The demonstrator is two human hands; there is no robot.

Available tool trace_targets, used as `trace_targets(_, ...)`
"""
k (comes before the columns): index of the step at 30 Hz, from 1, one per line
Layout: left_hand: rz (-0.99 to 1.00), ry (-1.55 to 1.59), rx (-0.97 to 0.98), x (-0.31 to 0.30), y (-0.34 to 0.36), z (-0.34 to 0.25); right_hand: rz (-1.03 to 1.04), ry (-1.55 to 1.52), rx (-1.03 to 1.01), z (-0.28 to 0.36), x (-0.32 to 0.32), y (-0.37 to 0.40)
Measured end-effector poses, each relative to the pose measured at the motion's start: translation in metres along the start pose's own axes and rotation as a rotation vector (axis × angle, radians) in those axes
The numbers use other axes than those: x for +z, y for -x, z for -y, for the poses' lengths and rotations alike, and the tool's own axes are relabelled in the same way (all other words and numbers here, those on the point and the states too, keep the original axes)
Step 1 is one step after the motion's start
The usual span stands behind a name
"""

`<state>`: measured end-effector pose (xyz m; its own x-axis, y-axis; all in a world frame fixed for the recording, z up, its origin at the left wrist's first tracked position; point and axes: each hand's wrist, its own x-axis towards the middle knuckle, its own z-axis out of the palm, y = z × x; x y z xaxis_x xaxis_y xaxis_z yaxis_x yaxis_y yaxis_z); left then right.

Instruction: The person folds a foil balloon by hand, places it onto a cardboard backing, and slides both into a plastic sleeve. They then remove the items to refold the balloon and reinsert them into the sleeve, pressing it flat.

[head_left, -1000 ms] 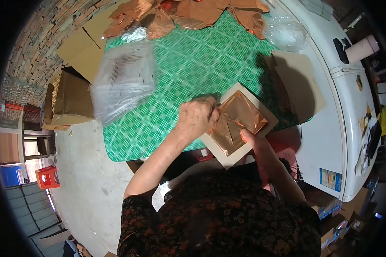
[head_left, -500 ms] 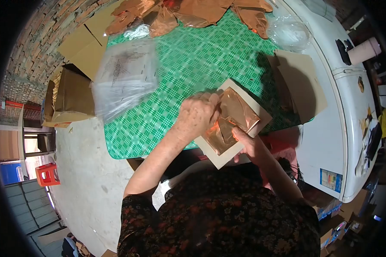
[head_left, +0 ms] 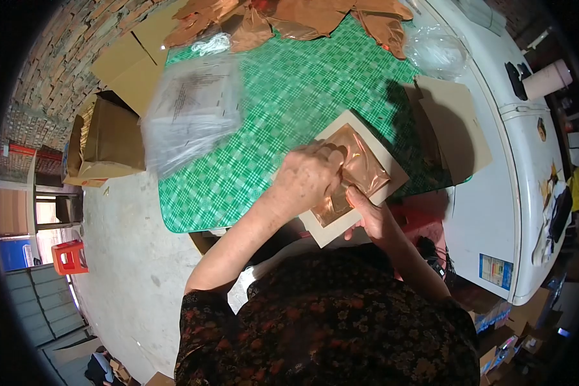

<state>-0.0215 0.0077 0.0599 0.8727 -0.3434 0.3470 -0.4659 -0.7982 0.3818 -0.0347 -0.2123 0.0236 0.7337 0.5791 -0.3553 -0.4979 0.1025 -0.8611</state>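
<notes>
A beige cardboard sheet (head_left: 392, 182) is held tilted at the near edge of the table, with a shiny copper-coloured folded film (head_left: 367, 168) lying on it. My right hand (head_left: 374, 217) grips the lower right edge, thumb on top of the film and fingers under the card. Over the left part of the film, my left hand (head_left: 312, 175) is closed, its fingers curled down onto the film. Its fingertips are hidden behind the knuckles.
On the green checked table (head_left: 283, 96) lie a stack of clear plastic bags (head_left: 196, 103), copper-coloured film pieces (head_left: 302, 19) and a clear plastic bundle (head_left: 436, 50). Cardboard sheets (head_left: 453, 128) stand at right beside a white fridge (head_left: 489, 219). An open carton (head_left: 112, 141) is left; a red stool (head_left: 69, 257) is on the floor.
My left hand has shifted slightly right and down across the film. The card has turned a little, and my right hand keeps its grip on the edge.
</notes>
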Motion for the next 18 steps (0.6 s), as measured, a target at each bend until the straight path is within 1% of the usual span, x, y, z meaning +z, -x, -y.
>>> trace_targets(3, -0.104, 0.016, 0.054, -0.003, -0.003, 0.001, -0.013, -0.011, -0.037, 0.005, 0.006, 0.001)
trace_targets(6, -0.153, 0.059, 0.03, -0.018, -0.003, -0.001, -0.044, -0.048, -0.061, 0.001, 0.007, 0.001)
trace_targets(7, -0.273, 0.114, 0.03, -0.02, 0.0, -0.001, -0.055, -0.074, -0.071, 0.0, 0.009, 0.002)
trace_targets(10, -0.479, 0.291, -0.321, -0.022, 0.026, -0.002, -0.081, -0.137, -0.096, -0.008, 0.014, 0.005)
trace_targets(11, -0.495, 0.382, -0.503, -0.019, 0.043, -0.002, -0.082, -0.161, -0.096, -0.015, 0.014, 0.007)
trace_targets(12, -0.465, 0.56, -0.671, -0.019, 0.061, -0.004, -0.083, -0.186, -0.094, -0.022, 0.014, 0.01)
trace_targets(13, -0.421, 0.687, -0.734, -0.017, 0.082, -0.008, -0.134, -0.201, -0.088, -0.03, 0.017, 0.014)
trace_targets(14, -0.378, 0.814, -0.796, -0.016, 0.1, -0.015, -0.116, -0.209, -0.034, -0.037, 0.017, 0.017)
trace_targets(16, -0.374, 1.088, -0.932, -0.011, 0.124, -0.045, -0.073, -0.223, 0.071, -0.052, 0.014, 0.022)
trace_targets(18, -0.345, 1.192, -0.981, -0.001, 0.149, -0.061, -0.02, -0.232, 0.103, -0.063, 0.018, 0.026)
